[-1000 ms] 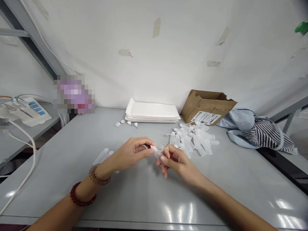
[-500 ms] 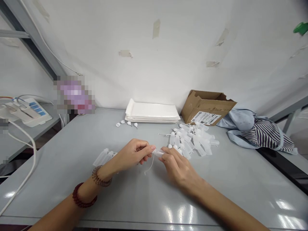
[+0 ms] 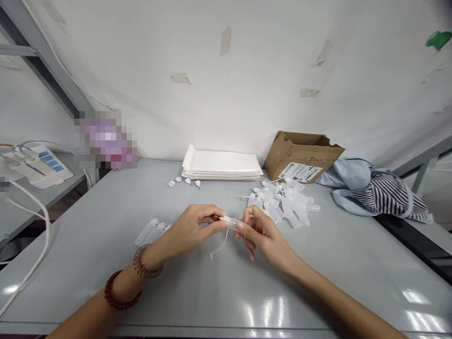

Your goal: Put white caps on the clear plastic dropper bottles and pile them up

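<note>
Over the middle of the table, my left hand [image 3: 198,228] pinches the white cap [image 3: 224,218] of a small translucent plastic bottle. A thin white strap dangles from its neck. Opposite it, my right hand [image 3: 263,230] grips the body of the bottle [image 3: 233,225] between thumb and fingers. Beside my left wrist lie several similar bottles [image 3: 151,231], partly hidden by the forearm. Past my right hand is a loose pile of translucent bottles [image 3: 291,207] with straps. Several small white caps with thin tips [image 3: 188,181] lie behind my left hand.
White padded envelopes [image 3: 222,165] are stacked against the wall. An open cardboard box [image 3: 300,157] with a label stands to their right, then a blue and striped cloth bag [image 3: 388,195]. At the left are a power strip [image 3: 45,165] and a white cable [image 3: 44,226].
My right hand has turned and shifted its grip, so its fingers now spread further from the bottle. The left thumb and fingers have opened slightly around the cap. The view has shifted a little.
</note>
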A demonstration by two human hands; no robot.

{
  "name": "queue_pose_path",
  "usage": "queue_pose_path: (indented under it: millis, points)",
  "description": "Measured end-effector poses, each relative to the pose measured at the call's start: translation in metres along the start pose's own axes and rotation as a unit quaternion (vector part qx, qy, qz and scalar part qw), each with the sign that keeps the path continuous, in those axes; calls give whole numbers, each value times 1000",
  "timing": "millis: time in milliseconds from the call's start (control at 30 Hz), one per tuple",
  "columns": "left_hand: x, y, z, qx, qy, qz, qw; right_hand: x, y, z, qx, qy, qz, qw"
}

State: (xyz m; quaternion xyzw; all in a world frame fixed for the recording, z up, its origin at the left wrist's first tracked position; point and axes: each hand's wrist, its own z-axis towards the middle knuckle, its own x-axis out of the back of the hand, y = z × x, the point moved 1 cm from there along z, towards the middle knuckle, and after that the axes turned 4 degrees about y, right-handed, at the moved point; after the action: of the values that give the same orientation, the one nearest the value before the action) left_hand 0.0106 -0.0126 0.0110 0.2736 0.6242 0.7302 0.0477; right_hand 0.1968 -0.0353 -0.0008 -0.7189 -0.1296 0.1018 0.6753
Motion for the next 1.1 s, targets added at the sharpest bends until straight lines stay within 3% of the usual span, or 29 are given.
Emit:
queue_pose_path:
  millis: [67,167,233,333,433,500,600,767,900,1000,1100]
  points:
    - [0,0,1,0,11,1,1000,1,2,0,6,4,-5,1000]
    - [0,-1,1,34,21,2,999,2,9,-2,99,45,-145,983]
    - [-1,-2,1,62,23,3,998,3,15,-4,196,69,-266,941]
    - [-3,-5,1,85,22,-8,996,3,22,-4,319,82,-368,870]
    - [-4,-6,1,105,1,-42,994,1,25,-3,386,86,-421,816]
    - [-4,-6,1,118,-20,-65,991,1,24,-3,401,84,-442,798]
    - [-3,-5,1,116,-34,-80,989,0,19,-4,374,63,-436,816]
    - [-1,-1,0,76,-21,-51,996,0,10,-6,261,24,-336,905]
    - [0,2,-1,-11,-13,33,999,0,5,-7,140,13,-239,961]
    - [1,2,0,-60,-10,94,994,2,4,-7,115,9,-230,966]
    - [8,-1,4,-40,-2,124,992,4,3,-7,204,13,-314,927]
